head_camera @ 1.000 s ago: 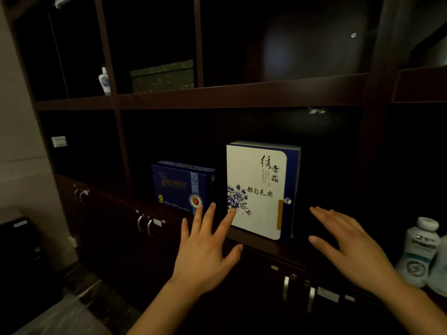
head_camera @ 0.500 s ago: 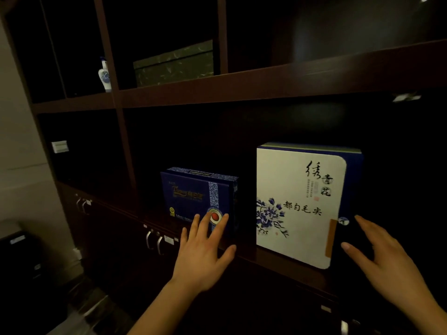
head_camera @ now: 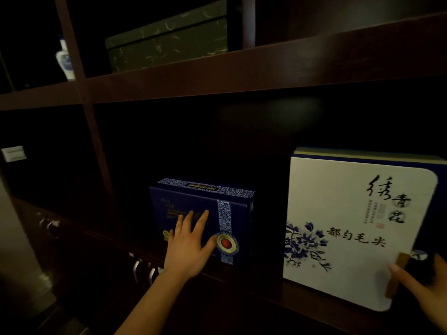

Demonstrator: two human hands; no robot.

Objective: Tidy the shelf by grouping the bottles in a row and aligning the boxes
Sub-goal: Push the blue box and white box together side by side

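Observation:
A small dark blue box (head_camera: pixel 193 199) with a patterned band and a red seal stands on the lower shelf (head_camera: pixel 261 287). My left hand (head_camera: pixel 187 247) lies flat against its front, fingers spread. To the right, with a gap between them, stands a larger white box (head_camera: pixel 338 204) with blue flowers and black script. My right hand (head_camera: pixel 425 291) grips its lower right edge, thumb on the front by a brown tab and fingers round the side. No bottles show on this shelf.
On the upper shelf (head_camera: pixel 266 66) sits a dark green box (head_camera: pixel 169 42). A blue-and-white vase (head_camera: pixel 64 59) stands left of the upright post. Cabinet door handles (head_camera: pixel 142 272) are below the lower shelf. A white label (head_camera: pixel 13 153) is at far left.
The view has moved closer and leftward. My left hand rose from below the shelf edge onto the blue box's front. My right hand closed in on the white box's right edge.

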